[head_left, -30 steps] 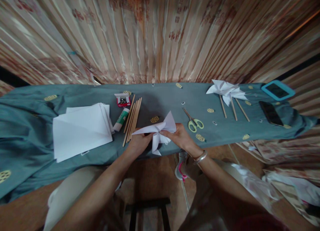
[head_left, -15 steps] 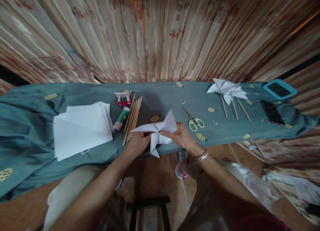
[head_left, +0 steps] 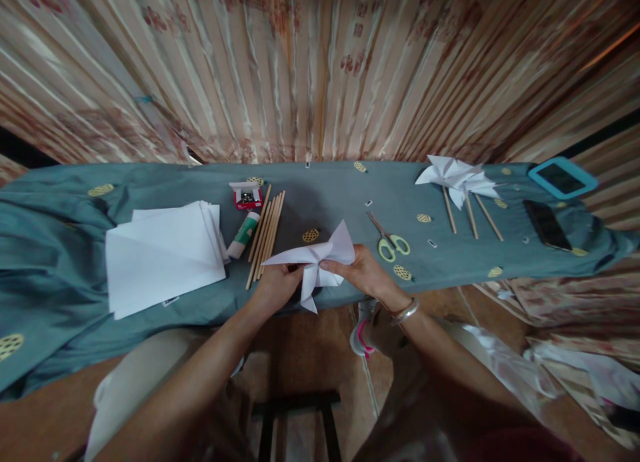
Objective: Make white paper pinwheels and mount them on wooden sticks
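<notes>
A white paper pinwheel [head_left: 320, 254] is held between both hands over the front edge of the cloth-covered table. My left hand [head_left: 279, 287] grips it from the left, its thumb near the folded centre. From the right, my right hand [head_left: 363, 270] pinches it with the thumb pressed at the middle. The undersides of the paper and most fingertips behind it are hidden. Several wooden sticks [head_left: 267, 232] lie just beyond my left hand. Scissors [head_left: 388, 239] with pale green handles rest beyond my right hand.
A stack of white paper [head_left: 165, 259] lies at left, beside a glue stick [head_left: 243, 235] and a small red open box [head_left: 247, 197] of metallic bits. Finished-looking pinwheels [head_left: 457, 179] on sticks, a black phone [head_left: 546, 225] and a blue-framed device [head_left: 563, 177] lie at right.
Both hands keep the same grip on the pinwheel. The view has shifted very slightly; nothing else has visibly moved.
</notes>
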Demonstrator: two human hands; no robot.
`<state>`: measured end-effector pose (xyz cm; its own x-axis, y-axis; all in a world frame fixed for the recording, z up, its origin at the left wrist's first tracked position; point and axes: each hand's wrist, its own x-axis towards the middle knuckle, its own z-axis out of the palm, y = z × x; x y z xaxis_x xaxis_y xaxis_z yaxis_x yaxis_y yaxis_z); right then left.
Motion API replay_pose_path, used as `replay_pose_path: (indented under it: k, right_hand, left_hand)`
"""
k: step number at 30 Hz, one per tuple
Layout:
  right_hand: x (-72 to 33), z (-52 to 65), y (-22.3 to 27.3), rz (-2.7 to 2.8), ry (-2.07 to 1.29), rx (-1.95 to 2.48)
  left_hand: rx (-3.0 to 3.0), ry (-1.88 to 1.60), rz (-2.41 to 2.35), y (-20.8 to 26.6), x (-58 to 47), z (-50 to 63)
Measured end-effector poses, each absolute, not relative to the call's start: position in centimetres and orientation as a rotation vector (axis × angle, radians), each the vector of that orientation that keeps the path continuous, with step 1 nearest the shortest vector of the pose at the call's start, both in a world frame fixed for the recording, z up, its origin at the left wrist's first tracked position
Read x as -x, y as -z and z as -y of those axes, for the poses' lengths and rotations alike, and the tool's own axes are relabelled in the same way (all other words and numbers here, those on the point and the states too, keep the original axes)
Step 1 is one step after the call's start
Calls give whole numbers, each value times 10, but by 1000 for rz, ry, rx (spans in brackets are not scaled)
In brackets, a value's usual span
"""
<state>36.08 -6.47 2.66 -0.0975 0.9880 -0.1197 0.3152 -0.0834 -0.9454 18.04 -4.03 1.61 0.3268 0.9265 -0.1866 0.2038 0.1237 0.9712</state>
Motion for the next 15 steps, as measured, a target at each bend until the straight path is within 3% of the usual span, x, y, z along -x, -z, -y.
replay_pose_path:
  k: [15]
  right_hand:
    - [-367, 65, -30, 1438, -1310, 1486]
  left_hand:
    - [-1413, -593, -984, -21, -175, 47]
